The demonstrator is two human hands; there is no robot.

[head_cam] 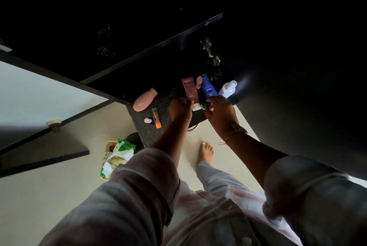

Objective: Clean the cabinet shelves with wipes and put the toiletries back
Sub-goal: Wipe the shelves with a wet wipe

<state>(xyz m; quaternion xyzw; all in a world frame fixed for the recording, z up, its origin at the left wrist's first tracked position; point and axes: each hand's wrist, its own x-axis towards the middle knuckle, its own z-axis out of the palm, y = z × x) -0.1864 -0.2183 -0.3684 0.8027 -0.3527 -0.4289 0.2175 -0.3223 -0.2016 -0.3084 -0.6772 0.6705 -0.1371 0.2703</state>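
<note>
Right hand (220, 110): grip closed round the cap end of the blue Nivea bottle (208, 89). Left hand (179, 107): grip pinches the maroon tube (188, 89), touching the bottle's left side. White bottle (228, 88) just right of it. Pink bottle (145, 100) and orange-capped tube (156, 120) further left, all on the speckled surface (143, 132). Wipes pack (117, 154) on the floor, well down-left of it. Shelves too dark to read. Judged: toiletries mostly not yet returned.

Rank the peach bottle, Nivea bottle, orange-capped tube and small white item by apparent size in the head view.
1. peach bottle and Nivea bottle: alike, unranked; the right hand hides part of the Nivea.
2. orange-capped tube
3. small white item
</note>
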